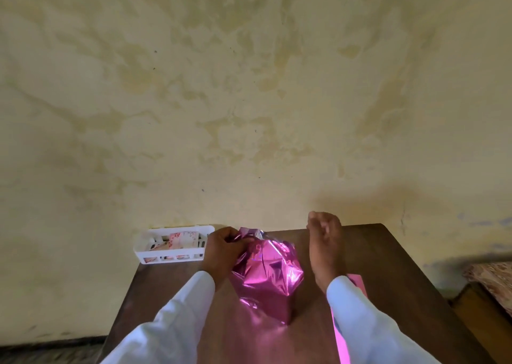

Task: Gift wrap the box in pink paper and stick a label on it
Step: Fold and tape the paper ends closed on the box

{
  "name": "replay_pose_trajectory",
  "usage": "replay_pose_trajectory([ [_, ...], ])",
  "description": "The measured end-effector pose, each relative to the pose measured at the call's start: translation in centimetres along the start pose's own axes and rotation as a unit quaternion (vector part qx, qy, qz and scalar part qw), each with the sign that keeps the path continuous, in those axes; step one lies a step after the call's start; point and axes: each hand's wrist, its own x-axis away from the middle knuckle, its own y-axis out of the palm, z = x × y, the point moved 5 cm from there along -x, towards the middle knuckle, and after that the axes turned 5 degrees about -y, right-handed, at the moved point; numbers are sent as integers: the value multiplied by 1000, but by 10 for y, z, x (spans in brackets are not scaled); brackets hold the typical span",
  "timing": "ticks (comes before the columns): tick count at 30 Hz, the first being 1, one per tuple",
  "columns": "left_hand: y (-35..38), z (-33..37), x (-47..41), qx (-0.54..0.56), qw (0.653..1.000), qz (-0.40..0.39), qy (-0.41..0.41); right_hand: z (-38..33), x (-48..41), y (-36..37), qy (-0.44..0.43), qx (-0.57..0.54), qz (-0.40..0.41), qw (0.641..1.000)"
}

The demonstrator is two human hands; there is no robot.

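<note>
A box covered in shiny pink paper (267,278) stands upright in the middle of the dark wooden table (388,269). Loose paper bunches up at its far top end. My left hand (224,248) pinches that bunched paper at the upper left of the box. My right hand (327,246) hovers to the right of the box, fingers loosely curled and apart, touching nothing. A strip of pink paper (349,316) lies flat on the table under my right forearm. No label is visible.
A white slotted plastic basket (173,243) with patterned paper pieces in it sits at the table's far left corner, against the stained yellow wall. A patterned cushion edge (493,278) shows at the right, off the table.
</note>
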Motion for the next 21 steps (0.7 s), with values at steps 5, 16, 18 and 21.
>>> replay_pose_trajectory([
  [5,1,-2,1,32,998,49,-17,17,31,-5,-65,92,-32,993],
  [16,-1,7,8,-70,994,88,-1,40,84,25,-385,472,-173,774],
  [18,-2,11,9,-98,992,74,17,46,81,28,-370,492,-192,765],
  [21,-5,16,11,-124,990,59,39,40,75,27,-334,478,-176,793],
])
